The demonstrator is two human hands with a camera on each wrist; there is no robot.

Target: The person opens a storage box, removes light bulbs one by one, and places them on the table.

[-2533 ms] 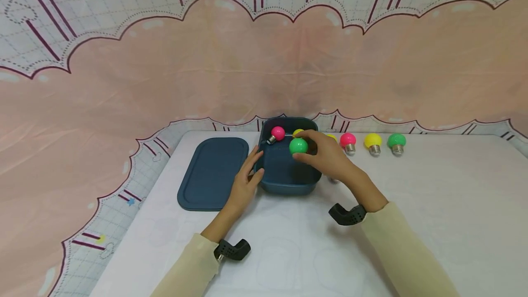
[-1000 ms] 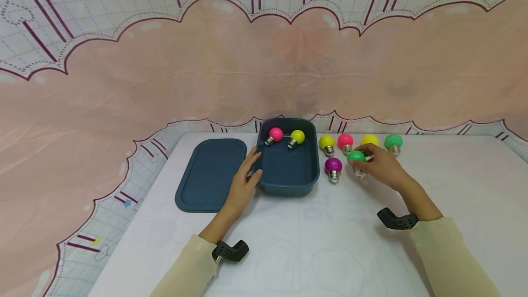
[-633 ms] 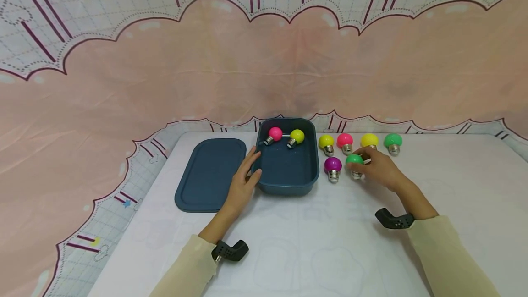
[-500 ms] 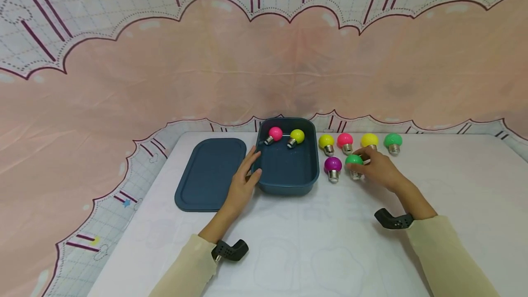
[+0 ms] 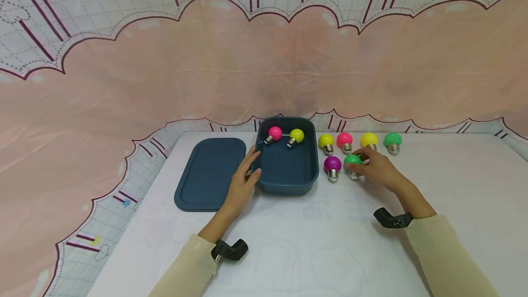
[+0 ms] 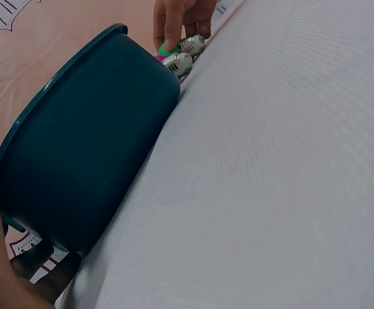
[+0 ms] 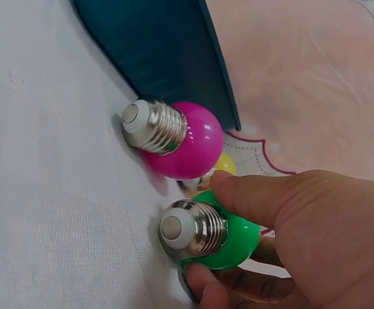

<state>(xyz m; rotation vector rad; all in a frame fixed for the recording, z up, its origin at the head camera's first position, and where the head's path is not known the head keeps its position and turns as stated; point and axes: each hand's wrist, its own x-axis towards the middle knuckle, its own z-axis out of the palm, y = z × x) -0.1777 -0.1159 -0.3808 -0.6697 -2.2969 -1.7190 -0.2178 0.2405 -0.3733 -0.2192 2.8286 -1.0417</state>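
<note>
My right hand [image 5: 379, 167] pinches a green light bulb [image 7: 239, 239] by its round globe, thumb on one side and fingers on the other. The bulb lies on the table, its metal screw base facing me. Just left of it is a purple light bulb [image 5: 332, 163]. My left hand [image 5: 242, 184] rests its fairly straight fingers against the left side of a dark blue box [image 5: 288, 190]. Inside the box, at the back, lie a pink light bulb [image 5: 275, 133] and a yellow light bulb [image 5: 297, 135]. Part of the left hand is hidden by the box in the left wrist view.
A flat dark blue lid [image 5: 210, 174] lies left of the box. Behind my right hand is a row of bulbs: yellow [image 5: 326, 141], pink [image 5: 344, 140], another yellow [image 5: 369, 139] and green [image 5: 393, 140]. The white table [image 5: 313, 251] stretches toward me.
The right hand has carried the green light bulb from above the box rightward to the table, then slid slightly left toward the purple one. The left hand stays at the box.
</note>
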